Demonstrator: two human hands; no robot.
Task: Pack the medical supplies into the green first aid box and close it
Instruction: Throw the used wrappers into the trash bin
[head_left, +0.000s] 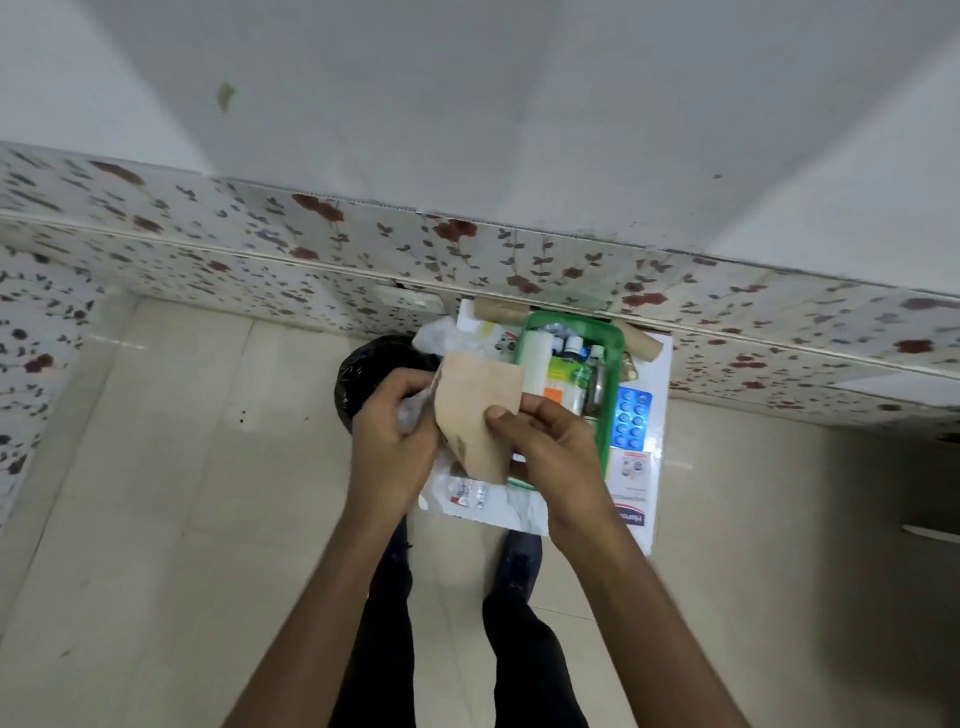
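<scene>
Your right hand (540, 441) and left hand (395, 421) both pinch the tan bandage sheet (480, 410) beside the crowded green first aid box (605, 447) on the table (655, 415); forcing it in may block the lid.

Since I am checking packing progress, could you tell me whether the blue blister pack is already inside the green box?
No, the blue blister pack lies on the white surface just right of the green box, outside its wall.

Green box (608, 415) crowded inside; tan sheet (480, 415) blocks its near-left approach.
</scene>
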